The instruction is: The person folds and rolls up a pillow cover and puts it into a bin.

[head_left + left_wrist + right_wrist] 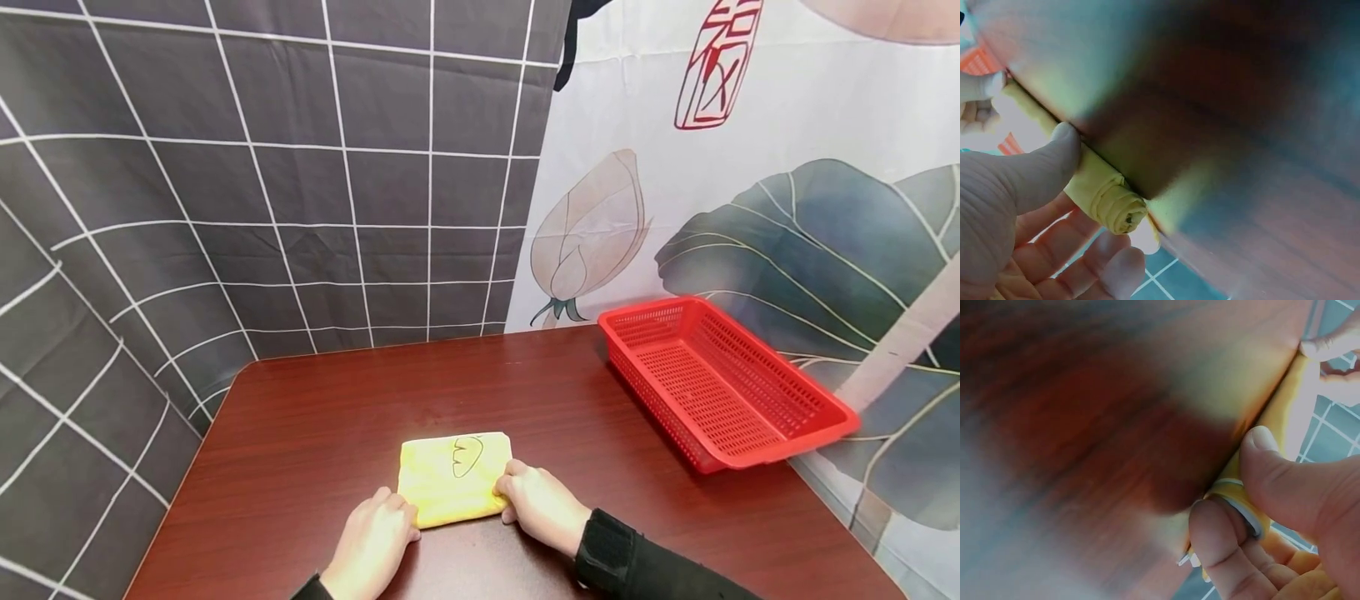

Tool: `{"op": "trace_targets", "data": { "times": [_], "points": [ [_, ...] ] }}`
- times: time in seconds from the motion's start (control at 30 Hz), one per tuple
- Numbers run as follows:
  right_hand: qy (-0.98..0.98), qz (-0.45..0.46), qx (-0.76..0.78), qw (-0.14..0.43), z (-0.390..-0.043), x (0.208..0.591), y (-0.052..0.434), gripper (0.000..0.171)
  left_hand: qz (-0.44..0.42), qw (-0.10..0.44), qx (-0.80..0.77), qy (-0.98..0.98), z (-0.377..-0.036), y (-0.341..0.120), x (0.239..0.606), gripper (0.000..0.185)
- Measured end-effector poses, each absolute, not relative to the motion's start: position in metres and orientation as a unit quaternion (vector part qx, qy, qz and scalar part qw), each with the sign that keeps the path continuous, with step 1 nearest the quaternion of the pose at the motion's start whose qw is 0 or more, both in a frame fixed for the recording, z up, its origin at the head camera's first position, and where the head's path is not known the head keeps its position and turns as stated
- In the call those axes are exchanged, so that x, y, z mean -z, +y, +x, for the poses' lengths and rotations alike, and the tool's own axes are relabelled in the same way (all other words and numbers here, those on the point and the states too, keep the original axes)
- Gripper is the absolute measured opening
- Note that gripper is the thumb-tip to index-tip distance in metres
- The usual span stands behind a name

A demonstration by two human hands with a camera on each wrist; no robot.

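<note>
A yellow cloth (438,482) with a dark line drawing lies near the front of the table, its near side rolled up. My left hand (372,540) holds the left end of the roll, and my right hand (542,505) grips the right end. In the left wrist view the thumb presses along the roll (1099,181), whose coiled layers show at the end, with the fingers on its other side. The right wrist view shows thumb and fingers pinching the other rolled end (1235,492), where a pale edging is visible.
A red plastic basket (738,462) with perforated walls stands at the table's right side, well beyond my right hand. Behind the brown table (322,417) hang a grey grid-patterned curtain (292,192) and a white cloth printed with lotus shapes (600,108).
</note>
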State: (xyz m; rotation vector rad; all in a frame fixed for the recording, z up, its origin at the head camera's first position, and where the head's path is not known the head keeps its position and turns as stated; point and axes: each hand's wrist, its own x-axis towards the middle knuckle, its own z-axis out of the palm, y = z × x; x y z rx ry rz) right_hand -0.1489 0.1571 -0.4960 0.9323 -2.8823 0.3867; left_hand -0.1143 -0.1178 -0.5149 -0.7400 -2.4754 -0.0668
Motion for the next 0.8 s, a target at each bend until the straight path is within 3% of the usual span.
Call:
{"op": "trace_targets", "data": {
  "times": [0.4, 0.8],
  "points": [
    [-0.939, 0.311, -0.132, 0.062, -0.149, 0.496, 0.158, 0.024, -0.279, 0.187, 0.071, -0.939, -0.130, -0.121, 0.511, 0.029],
    [-0.937, 0.322, -0.126, 0.044, -0.149, 0.497, 0.150, 0.020, -0.310, -0.013, 0.105, -0.945, -0.140, -0.126, 0.490, 0.035]
  ]
}}
